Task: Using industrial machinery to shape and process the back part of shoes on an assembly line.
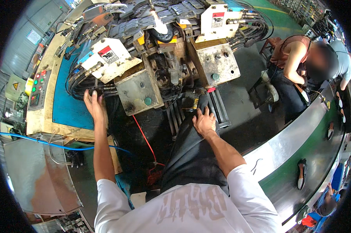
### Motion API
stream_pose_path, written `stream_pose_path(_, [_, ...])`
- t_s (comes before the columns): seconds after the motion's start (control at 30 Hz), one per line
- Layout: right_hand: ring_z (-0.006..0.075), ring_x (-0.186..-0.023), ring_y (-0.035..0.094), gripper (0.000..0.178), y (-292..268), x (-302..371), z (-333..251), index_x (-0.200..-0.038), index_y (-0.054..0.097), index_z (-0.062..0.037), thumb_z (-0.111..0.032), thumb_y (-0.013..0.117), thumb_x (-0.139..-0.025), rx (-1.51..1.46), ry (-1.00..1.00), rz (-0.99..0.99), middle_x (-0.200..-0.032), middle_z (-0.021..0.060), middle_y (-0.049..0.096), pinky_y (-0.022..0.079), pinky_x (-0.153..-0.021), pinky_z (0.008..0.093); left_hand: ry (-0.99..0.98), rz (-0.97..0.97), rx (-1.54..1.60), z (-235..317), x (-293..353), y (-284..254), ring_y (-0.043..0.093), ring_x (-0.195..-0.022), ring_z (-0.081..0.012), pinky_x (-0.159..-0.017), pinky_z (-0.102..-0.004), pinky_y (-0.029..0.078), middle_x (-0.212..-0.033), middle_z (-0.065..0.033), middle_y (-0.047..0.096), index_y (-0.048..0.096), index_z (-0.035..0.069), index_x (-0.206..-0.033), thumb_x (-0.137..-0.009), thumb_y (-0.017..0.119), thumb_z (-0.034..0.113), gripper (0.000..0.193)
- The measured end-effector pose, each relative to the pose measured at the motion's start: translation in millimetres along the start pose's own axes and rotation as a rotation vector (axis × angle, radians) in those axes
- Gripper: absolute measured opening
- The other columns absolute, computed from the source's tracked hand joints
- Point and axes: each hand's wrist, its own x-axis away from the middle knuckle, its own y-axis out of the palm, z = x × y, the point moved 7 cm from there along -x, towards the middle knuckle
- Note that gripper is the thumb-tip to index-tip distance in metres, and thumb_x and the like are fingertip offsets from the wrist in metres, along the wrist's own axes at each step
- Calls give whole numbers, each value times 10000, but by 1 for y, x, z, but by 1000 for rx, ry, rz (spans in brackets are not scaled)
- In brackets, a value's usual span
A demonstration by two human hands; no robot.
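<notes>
My left hand [94,106] reaches up to the left side of a large machine, its fingers closed round a dark round knob [94,92] beside a bundle of black hoses [76,83]. Just right of it is a worn metal control box [134,93] with a green button. My right hand [204,122] lies on my dark trouser leg [195,149], fingers apart and holding nothing. Above that hand hangs a second control box [218,64], also with a green button. In the machine's middle sits a white shoe-shaped piece [158,21] with a black end.
A cream panel [37,89] with coloured buttons stands at left, near a blue hose [47,143]. A red cord [144,138] hangs below the machine. To the right runs a green conveyor [284,180] carrying dark shoes [301,174]. A co-worker [295,58] sits beyond it, holding a shoe.
</notes>
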Motion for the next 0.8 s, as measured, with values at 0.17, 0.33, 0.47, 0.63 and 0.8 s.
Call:
stream_pose_path(0.17, [504,-1332,554,570,-6,-3,7,-1549,570,-199,-435,601,-1031,-6,10,-14,-1631,256,441,451,-1144,602,-484,-360,48,-91,85,33,711,-1237,-242,-1032,-361,557,-1308,-149,749,673,-18,-1326,-1152,545,373,447])
stream_pose_path(0.33, [502,-1377,543,567,-9,-4,16,-1560,579,-189,-434,594,-1048,-15,32,16,-1636,240,452,458,-1157,596,-333,-579,25,-5,86,173,705,-1259,-292,-1144,-433,508,-1358,-225,719,605,-93,-1435,-1164,495,452,618])
stream_pose_path(0.47, [504,-1373,545,567,-14,-6,19,-1561,580,-193,-434,591,-1048,-58,46,-12,-1641,239,452,463,-1154,590,-653,-642,199,23,65,270,653,-1323,-308,-1177,-491,453,-1392,-208,707,563,12,-1529,-1109,547,603,725])
stream_pose_path(0.63, [486,-1392,538,584,-15,-2,24,-1565,580,-186,-447,596,-1043,-109,51,-12,-1650,237,455,466,-1155,585,-1028,-764,654,40,74,363,718,-1072,-245,-1017,-468,576,-1146,-54,760,706,114,-1225,-1012,752,527,468])
stream_pose_path(0.8, [466,-1405,538,517,-9,6,31,-1476,662,-173,-414,661,-1019,-223,-5,128,-1624,227,496,466,-1153,579,-979,-713,612,46,84,354,721,-922,-225,-886,-433,623,-1036,-37,742,694,127,-1179,-1036,727,323,245])
